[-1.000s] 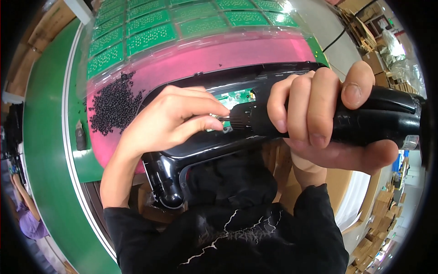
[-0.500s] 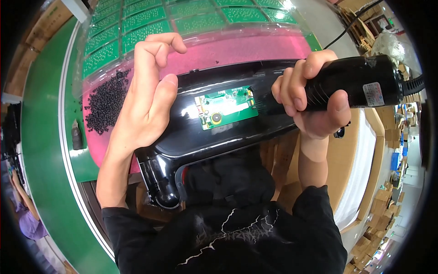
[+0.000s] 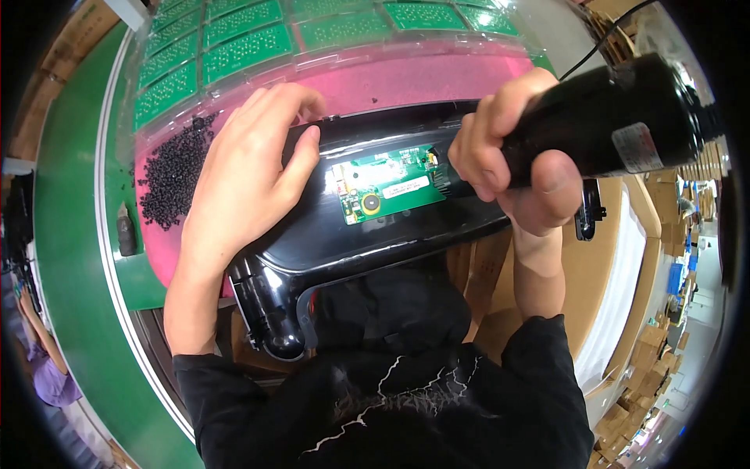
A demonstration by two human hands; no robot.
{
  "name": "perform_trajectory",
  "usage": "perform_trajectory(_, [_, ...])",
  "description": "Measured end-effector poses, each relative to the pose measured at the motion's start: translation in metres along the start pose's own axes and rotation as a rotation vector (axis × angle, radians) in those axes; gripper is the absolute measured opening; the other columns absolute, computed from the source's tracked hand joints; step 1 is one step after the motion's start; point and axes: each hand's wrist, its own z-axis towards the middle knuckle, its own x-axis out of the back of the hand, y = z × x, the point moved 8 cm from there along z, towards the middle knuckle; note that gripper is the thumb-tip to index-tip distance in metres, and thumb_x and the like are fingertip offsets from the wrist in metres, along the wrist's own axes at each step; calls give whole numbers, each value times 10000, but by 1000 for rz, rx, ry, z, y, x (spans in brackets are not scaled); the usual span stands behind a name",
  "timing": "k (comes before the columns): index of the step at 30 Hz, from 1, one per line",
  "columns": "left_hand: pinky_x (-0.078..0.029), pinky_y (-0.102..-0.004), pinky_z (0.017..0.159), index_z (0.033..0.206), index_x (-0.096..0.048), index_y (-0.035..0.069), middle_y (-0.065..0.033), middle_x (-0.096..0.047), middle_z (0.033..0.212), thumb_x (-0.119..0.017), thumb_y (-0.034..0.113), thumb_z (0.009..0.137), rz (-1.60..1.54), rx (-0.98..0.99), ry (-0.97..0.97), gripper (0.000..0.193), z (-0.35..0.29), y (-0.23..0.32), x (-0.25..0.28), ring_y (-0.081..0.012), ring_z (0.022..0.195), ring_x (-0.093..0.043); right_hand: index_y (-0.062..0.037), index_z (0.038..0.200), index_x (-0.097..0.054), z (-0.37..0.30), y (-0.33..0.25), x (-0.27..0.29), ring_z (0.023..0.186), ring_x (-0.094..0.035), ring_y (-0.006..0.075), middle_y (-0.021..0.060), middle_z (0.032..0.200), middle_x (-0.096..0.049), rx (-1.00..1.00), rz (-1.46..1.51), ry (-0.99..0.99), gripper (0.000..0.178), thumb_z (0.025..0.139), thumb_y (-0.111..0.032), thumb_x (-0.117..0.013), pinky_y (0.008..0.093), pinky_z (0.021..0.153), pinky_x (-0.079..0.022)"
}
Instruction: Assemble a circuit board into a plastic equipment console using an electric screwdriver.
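A glossy black plastic housing (image 3: 312, 250) lies across my lap and the table edge, slightly tilted. Near its middle sits a green circuit board (image 3: 391, 187) with a white label and a round black part. My right hand (image 3: 516, 156) is wrapped around a black cylindrical electric screwdriver (image 3: 605, 125), its body pointing up to the right; the bit end is hidden behind my fingers. Over the housing's left end rests my left hand (image 3: 250, 168), fingers bent toward the far edge, thumb apart from the index finger. Nothing shows between them.
A pile of small black screws (image 3: 168, 184) lies on the pink mat (image 3: 359, 78) at left. Beyond are clear trays of green circuit boards (image 3: 246, 51). A dark pointed bottle (image 3: 125, 234) is on the green table (image 3: 74, 258). A cardboard box (image 3: 578, 305) stands at right.
My left hand has lowered and turned over the housing's left end, its raised fingers now bent down. My right hand has tilted the screwdriver, its rear end rising nearer to view.
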Motion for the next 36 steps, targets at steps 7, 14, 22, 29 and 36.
perform_trajectory(7, [-449,-380,806,1039,-558,-6,-167,-587,914,-598,91,809,180,33,-104,252,-3,-10,-5,-349,912,-566,-70,907,-456,7,5,9,440,-386,86,-22,549,-403,-101,51,21,487,832,-545,-527,237,499,-340])
perform_trajectory(14, [-444,-453,717,898,-566,-22,-194,-572,873,-620,135,788,142,-3,-337,199,-10,6,-21,-393,843,-556,-14,871,-538,3,12,84,744,-544,140,49,782,-527,-336,458,589,145,849,-138,-611,360,707,-503])
perform_trajectory(22, [-415,-434,651,844,-562,-58,-219,-538,770,-611,37,769,154,-76,-293,130,-3,36,-15,-430,741,-517,14,1226,-392,-33,-63,123,990,-529,206,150,1205,-429,-141,-398,455,521,789,-135,-632,331,809,-501])
perform_trajectory(29, [-527,-394,709,1074,-570,-34,-179,-615,936,-508,43,899,417,-299,89,200,-67,117,54,-333,786,-631,-41,1188,-440,-156,-160,294,967,-517,181,106,1091,-508,87,-1307,878,455,779,-136,-616,309,823,-466])
perform_trajectory(36, [-456,-363,865,1162,-530,-114,-271,-597,1079,-588,318,895,420,363,880,511,-205,3,160,-320,951,-599,-18,1194,-481,-469,-200,482,1168,-483,365,214,1221,-526,-1025,-1688,1509,485,768,-211,-607,474,965,-406])
